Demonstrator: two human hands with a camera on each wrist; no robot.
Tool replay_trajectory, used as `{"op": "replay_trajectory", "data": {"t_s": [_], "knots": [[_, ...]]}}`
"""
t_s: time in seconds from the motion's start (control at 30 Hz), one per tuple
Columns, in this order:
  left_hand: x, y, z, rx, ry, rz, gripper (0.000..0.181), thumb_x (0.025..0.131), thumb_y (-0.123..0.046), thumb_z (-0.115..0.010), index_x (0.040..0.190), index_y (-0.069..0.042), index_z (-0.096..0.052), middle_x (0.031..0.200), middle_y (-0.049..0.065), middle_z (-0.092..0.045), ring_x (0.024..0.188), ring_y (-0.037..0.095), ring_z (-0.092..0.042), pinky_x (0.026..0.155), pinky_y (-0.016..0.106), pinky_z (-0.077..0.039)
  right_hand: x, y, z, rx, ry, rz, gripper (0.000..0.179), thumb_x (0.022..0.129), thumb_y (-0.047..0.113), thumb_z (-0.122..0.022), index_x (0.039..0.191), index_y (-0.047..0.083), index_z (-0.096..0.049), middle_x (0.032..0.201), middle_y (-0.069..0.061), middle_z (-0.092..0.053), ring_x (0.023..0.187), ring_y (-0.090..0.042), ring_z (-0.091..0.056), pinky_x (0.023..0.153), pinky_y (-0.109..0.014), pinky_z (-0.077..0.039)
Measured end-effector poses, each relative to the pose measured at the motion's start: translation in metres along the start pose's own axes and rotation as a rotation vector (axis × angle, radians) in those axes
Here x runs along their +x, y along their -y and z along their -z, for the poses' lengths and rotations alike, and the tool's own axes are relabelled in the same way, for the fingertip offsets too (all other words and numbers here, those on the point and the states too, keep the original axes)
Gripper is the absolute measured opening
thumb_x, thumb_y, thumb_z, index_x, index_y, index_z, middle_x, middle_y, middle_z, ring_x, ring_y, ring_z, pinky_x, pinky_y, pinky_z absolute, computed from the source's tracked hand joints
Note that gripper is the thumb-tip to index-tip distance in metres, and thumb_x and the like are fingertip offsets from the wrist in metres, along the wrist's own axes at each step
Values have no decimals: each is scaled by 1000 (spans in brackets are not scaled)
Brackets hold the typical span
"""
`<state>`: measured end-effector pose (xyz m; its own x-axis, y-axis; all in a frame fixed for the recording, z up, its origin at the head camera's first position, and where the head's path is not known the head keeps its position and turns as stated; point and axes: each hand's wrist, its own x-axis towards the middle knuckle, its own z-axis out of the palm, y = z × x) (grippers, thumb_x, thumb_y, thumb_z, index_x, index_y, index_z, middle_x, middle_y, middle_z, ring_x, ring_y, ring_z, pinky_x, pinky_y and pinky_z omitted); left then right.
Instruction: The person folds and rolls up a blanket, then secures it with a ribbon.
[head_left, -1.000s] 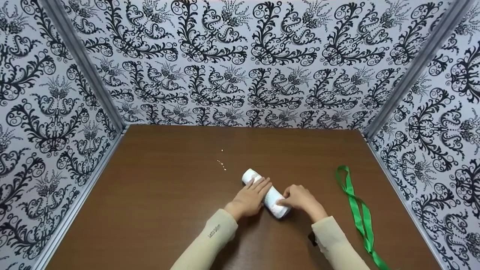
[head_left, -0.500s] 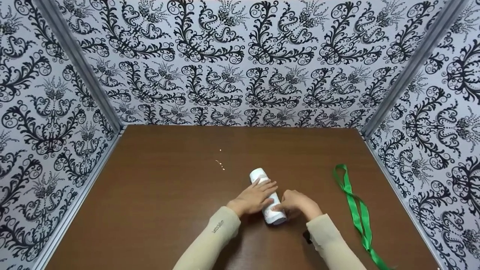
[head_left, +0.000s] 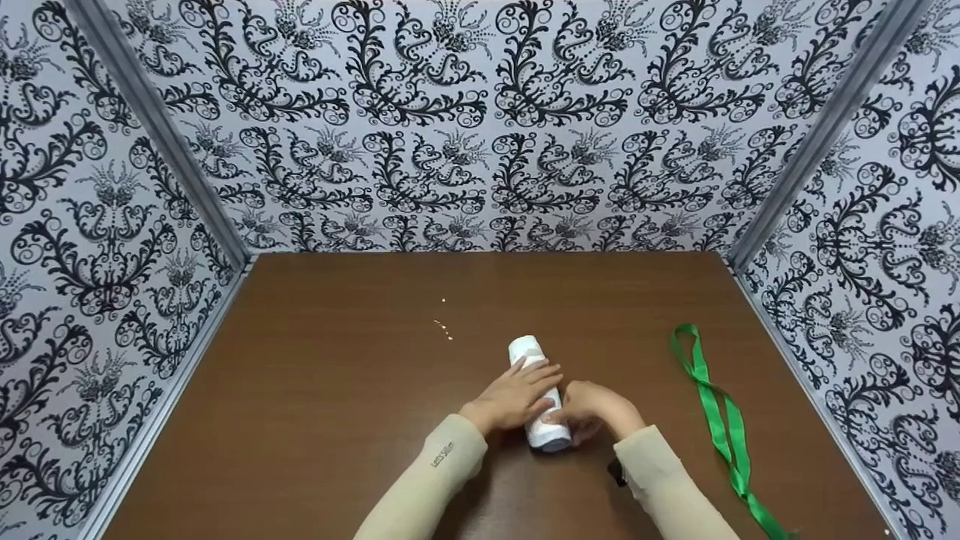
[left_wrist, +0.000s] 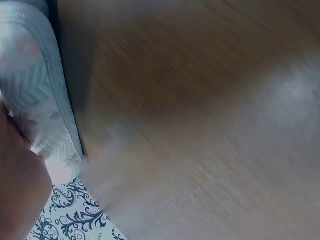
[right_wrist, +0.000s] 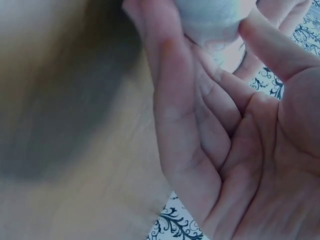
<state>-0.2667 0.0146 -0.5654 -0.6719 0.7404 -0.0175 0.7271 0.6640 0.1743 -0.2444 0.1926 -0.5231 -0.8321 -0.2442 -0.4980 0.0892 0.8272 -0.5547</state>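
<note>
A white rolled-up cloth (head_left: pixel 551 437) lies slantwise on the brown table. Pale green and pink patterns show on the cloth (left_wrist: pixel 30 75) in the left wrist view. My left hand (head_left: pixel 514 397) rests across the middle of the roll with its fingers fairly straight. Part of that left hand (left_wrist: pixel 20 175) appears at the lower left of its own wrist view. At the near right end, my right hand (head_left: pixel 600 409) holds the roll between thumb and curled fingers; the right wrist view shows the palm (right_wrist: pixel 250 140) and the cloth's end (right_wrist: pixel 215 20).
A long green ribbon (head_left: pixel 716 420) lies loosely looped along the table's right side. Small pale specks (head_left: pixel 444 328) are visible on the brown table (head_left: pixel 337 360) left of the roll. Patterned walls (head_left: pixel 480 150) enclose the back and sides.
The roll has turned to lie more nearly front to back and shifted slightly right, both hands staying on it. My right fingers have gone lower around its near end. The ribbon has not moved.
</note>
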Motion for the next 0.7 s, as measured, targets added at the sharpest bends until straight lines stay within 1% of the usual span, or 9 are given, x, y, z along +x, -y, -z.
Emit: {"op": "replay_trajectory", "data": {"t_s": [0.1,0.23,0.3,0.4,0.5,0.6,0.7], "knots": [[1,-1,-1,20,-12,1,52,107,-37,-37,155,-17,-35,164,-4,-29,154,15,-22,128,41,-12,0,0,-2,21,-4,9,30,86,24,-77,67,5,-64,61,-11,-68,54,-25,-70,54,-34,-59],[0,-3,-4,36,-41,-13,53,106,-37,-38,154,-15,-36,164,-2,-31,153,16,-24,127,42,-15,1,-2,-2,9,-10,3,32,86,24,-77,64,6,-62,58,-9,-67,50,-19,-68,52,-33,-59],[-1,-3,-4,36,-58,-18,54,105,-38,-39,154,-14,-38,163,0,-33,153,18,-26,127,43,-17,3,-2,-2,15,-9,6,34,86,24,-77,61,6,-62,57,-10,-66,50,-19,-67,52,-33,-59],[-1,-4,-5,45,-67,-12,54,105,-39,-40,153,-14,-39,163,1,-34,153,19,-27,126,43,-18,3,-4,-1,33,5,13,35,86,25,-77,60,7,-63,56,-9,-67,49,-17,-66,52,-32,-58],[1,-4,-4,44,-54,-4,55,105,-40,-39,154,-14,-37,163,0,-32,153,18,-25,127,43,-16,2,-7,-1,50,10,-3,35,86,25,-77,60,6,-65,56,-9,-68,47,-14,-64,51,-30,-57],[2,-5,-5,64,-40,-2,56,105,-42,-39,154,-16,-36,164,-2,-31,154,16,-24,127,42,-16,2,-9,-1,41,6,-6,37,87,28,-77,61,4,-66,57,-9,-68,47,-13,-63,51,-28,-56],[2,-6,-5,83,-34,10,56,104,-42,-41,154,-17,-37,164,-3,-31,153,15,-24,127,40,-16,2,-12,-2,34,5,20,39,87,32,-77,62,4,-66,59,-11,-69,48,-12,-63,51,-27,-56]]}}
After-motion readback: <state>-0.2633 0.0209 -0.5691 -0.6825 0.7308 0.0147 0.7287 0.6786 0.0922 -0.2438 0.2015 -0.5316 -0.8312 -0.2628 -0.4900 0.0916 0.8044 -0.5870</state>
